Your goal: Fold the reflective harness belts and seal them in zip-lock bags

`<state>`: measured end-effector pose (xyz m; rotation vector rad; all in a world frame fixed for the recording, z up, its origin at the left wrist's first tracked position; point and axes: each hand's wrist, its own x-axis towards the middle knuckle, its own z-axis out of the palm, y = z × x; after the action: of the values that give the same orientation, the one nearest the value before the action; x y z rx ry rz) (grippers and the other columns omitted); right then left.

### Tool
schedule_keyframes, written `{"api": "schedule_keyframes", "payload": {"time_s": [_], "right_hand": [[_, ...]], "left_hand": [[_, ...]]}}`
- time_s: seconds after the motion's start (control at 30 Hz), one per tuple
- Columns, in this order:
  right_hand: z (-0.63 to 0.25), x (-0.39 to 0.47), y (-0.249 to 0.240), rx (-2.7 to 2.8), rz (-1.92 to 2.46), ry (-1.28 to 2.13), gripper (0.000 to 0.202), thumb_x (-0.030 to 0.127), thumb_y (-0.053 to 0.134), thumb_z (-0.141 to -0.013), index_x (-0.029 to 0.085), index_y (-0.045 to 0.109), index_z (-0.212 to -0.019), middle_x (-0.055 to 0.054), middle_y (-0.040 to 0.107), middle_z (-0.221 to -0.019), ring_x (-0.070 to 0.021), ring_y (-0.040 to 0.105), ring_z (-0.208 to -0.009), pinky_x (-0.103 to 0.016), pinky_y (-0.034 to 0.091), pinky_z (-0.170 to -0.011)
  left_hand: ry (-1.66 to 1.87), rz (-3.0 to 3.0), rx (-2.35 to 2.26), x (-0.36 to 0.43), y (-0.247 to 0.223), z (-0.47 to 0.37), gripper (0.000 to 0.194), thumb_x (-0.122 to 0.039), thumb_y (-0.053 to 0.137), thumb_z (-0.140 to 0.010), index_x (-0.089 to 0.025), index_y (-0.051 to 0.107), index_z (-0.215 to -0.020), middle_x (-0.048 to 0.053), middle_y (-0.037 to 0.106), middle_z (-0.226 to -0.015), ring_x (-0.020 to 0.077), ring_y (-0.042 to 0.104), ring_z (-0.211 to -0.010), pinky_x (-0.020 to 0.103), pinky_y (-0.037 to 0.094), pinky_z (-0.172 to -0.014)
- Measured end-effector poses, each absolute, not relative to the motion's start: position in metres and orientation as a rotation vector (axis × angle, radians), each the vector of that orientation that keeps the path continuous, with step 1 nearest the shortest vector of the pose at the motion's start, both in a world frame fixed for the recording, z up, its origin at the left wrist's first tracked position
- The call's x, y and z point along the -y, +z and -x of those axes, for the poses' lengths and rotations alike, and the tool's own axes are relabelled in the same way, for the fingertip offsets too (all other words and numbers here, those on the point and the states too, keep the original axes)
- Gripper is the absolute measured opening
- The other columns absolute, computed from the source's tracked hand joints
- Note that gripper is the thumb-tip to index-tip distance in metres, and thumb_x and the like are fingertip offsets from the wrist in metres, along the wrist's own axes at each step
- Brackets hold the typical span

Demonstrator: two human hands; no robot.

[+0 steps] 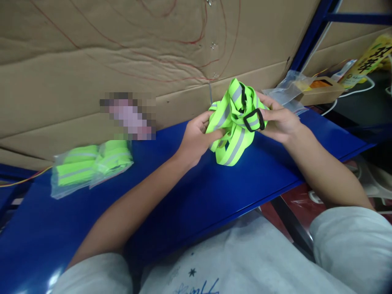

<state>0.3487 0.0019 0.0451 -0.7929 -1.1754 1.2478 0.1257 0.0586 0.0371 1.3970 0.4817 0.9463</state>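
A bundle of neon-yellow reflective strap (234,147) with a grey stripe is held up above the blue table, loosely looped. My left hand (199,136) is closed on its left side, thumb over the front. My right hand (277,118) grips the right side, beside a black plastic buckle (254,120). Some of the right fingers are hidden behind the webbing. At the left of the table lie more yellow reflective straps (78,169), folded inside clear plastic bags (58,190).
A cardboard wall (92,69) with thin red wires stands behind the blue table (183,204). A blurred-out object (131,116) leans there. On the right are a clear bag (284,90), a small cardboard box (321,92), a yellow package (370,61) and a blue frame post (312,36).
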Motion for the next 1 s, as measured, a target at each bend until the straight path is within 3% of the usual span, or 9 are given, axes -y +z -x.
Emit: {"api": "schedule_keyframes", "payload": {"time_s": [0.2,0.37,0.57,0.73,0.83,0.9,1.0], "right_hand": [[-0.344,-0.002,0.043,1.182,0.683,1.283,0.068,0.034,0.092,-0.065,0.023,0.065,-0.126,-0.003,0.074,-0.120,-0.0228,0.073,-0.110,-0.038,0.060,-0.102],[-0.339,0.000,0.045,1.237,0.691,1.260,0.060,0.037,0.092,-0.063,0.024,0.067,-0.117,-0.001,0.075,-0.112,-0.0236,0.072,-0.112,-0.039,0.058,-0.104],[-0.339,0.002,0.046,1.229,0.787,1.271,0.058,0.041,0.093,-0.060,0.025,0.069,-0.111,-0.001,0.076,-0.110,-0.0246,0.072,-0.110,-0.036,0.059,-0.095],[-0.348,-0.001,0.044,1.263,0.778,1.277,0.054,0.046,0.089,-0.069,0.022,0.072,-0.114,-0.004,0.076,-0.111,-0.0244,0.074,-0.107,-0.038,0.059,-0.096],[-0.350,-0.004,0.044,1.243,0.855,1.257,0.053,0.041,0.091,-0.069,0.020,0.073,-0.115,-0.004,0.076,-0.107,-0.0236,0.073,-0.107,-0.037,0.059,-0.099],[-0.349,-0.005,0.045,1.241,0.896,1.241,0.057,0.034,0.093,-0.067,0.018,0.073,-0.118,-0.005,0.076,-0.108,-0.0221,0.072,-0.106,-0.037,0.059,-0.100],[-0.345,-0.005,0.047,1.253,0.949,1.189,0.065,0.029,0.096,-0.061,0.018,0.073,-0.120,-0.005,0.076,-0.112,-0.0209,0.071,-0.107,-0.036,0.058,-0.102]], "left_hand": [[0.749,-1.158,-0.442,-0.062,0.035,-0.128,0.031,-0.014,0.075,-0.063,-0.016,0.071,-0.094,0.001,0.074,-0.089,0.0153,0.068,-0.077,0.027,0.054,-0.074],[0.631,-1.097,-0.421,-0.067,0.033,-0.126,0.010,-0.016,0.066,-0.059,-0.015,0.066,-0.069,-0.001,0.063,-0.064,0.0105,0.056,-0.057,0.024,0.046,-0.059],[0.444,-1.079,-0.387,-0.069,0.025,-0.119,0.030,-0.025,0.079,-0.062,-0.017,0.073,-0.091,0.006,0.077,-0.089,0.0230,0.071,-0.080,0.035,0.056,-0.078],[0.367,-1.255,-0.364,-0.075,0.018,-0.111,0.053,-0.030,0.097,-0.059,-0.019,0.072,-0.105,0.005,0.076,-0.093,0.0183,0.071,-0.080,0.028,0.056,-0.077],[0.327,-1.286,-0.291,-0.084,0.021,-0.104,0.070,-0.060,0.094,-0.058,-0.020,0.071,-0.111,0.006,0.075,-0.090,0.0214,0.072,-0.083,0.029,0.058,-0.076],[0.298,-1.328,-0.327,-0.089,0.030,-0.100,0.072,-0.079,0.078,-0.067,-0.020,0.071,-0.106,0.005,0.071,-0.077,0.0178,0.068,-0.066,0.027,0.056,-0.063],[0.287,-1.526,-0.490,-0.093,0.050,-0.094,0.055,-0.072,0.077,-0.075,-0.020,0.070,-0.093,-0.003,0.055,-0.057,0.0051,0.039,-0.036,0.018,0.030,-0.036]]}}
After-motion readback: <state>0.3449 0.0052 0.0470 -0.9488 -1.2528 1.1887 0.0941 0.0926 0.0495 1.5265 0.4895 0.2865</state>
